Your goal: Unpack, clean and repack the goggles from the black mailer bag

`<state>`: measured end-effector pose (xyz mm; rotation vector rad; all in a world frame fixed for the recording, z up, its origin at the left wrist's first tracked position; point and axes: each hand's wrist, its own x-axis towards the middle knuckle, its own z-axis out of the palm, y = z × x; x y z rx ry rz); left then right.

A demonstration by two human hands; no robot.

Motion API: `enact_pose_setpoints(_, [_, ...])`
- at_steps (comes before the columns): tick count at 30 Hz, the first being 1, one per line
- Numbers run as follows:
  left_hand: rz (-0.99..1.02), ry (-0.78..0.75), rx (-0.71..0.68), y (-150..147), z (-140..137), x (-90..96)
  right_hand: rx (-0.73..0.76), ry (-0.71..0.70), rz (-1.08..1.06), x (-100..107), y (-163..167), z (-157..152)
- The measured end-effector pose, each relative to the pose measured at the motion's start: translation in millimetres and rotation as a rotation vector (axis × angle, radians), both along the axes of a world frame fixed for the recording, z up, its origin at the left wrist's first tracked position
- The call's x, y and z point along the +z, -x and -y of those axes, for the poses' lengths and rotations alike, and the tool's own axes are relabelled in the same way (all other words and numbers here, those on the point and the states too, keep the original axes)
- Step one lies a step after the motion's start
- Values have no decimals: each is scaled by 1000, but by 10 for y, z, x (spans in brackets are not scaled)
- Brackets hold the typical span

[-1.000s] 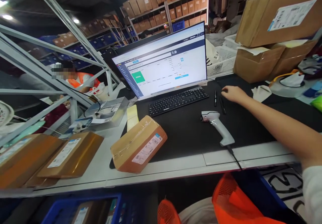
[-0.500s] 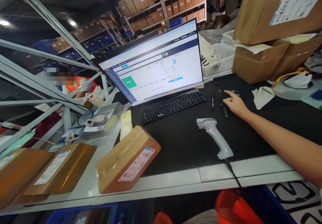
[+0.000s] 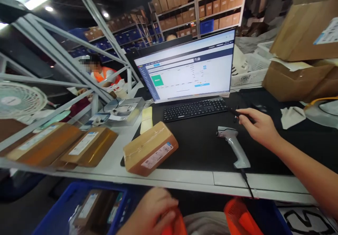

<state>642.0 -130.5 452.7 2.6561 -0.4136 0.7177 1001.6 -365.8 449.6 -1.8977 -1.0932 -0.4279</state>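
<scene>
My right hand (image 3: 260,126) is closed around a slim black stick-like tool (image 3: 233,112), raised over the dark mat (image 3: 195,147); its exact kind is unclear. Below it lies a grey-white barcode scanner (image 3: 233,147) with a cable running over the table edge. Low in the picture, my left hand (image 3: 154,208) is blurred, in front of the orange vest, its fingers partly curled; whether it grips anything cannot be made out. A taped cardboard box (image 3: 150,148) with a shipping label rests at the table's front, left of the scanner. Behind the tool is the black keyboard (image 3: 195,109).
A lit monitor (image 3: 187,69) stands behind the keyboard. Labelled boxes (image 3: 89,147) lie at left, above a blue bin (image 3: 58,207). Large cartons (image 3: 293,76) and a tape roll (image 3: 323,112) are on the right. A co-worker (image 3: 105,75) sits beyond the metal frame.
My right hand has picked up the black tool from the mat and lifted it. My left hand has come into view at the bottom. The view has swung left.
</scene>
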Motion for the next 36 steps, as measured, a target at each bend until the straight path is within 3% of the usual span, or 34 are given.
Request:
enact_pose_setpoints(4, [120, -29, 7, -396, -99, 169, 157, 201, 525, 262, 421, 28])
enact_pose_setpoints(10, [318, -81, -9, -1172, -101, 425, 182, 387, 803, 551, 759, 189])
enact_pose_setpoints(20, [331, -209, -56, -1403, -23, 349, 148, 456, 804, 649, 927, 180])
enact_pose_setpoints(36, [287, -245, -11, -1393, -118, 198, 190, 451, 733, 502, 867, 2])
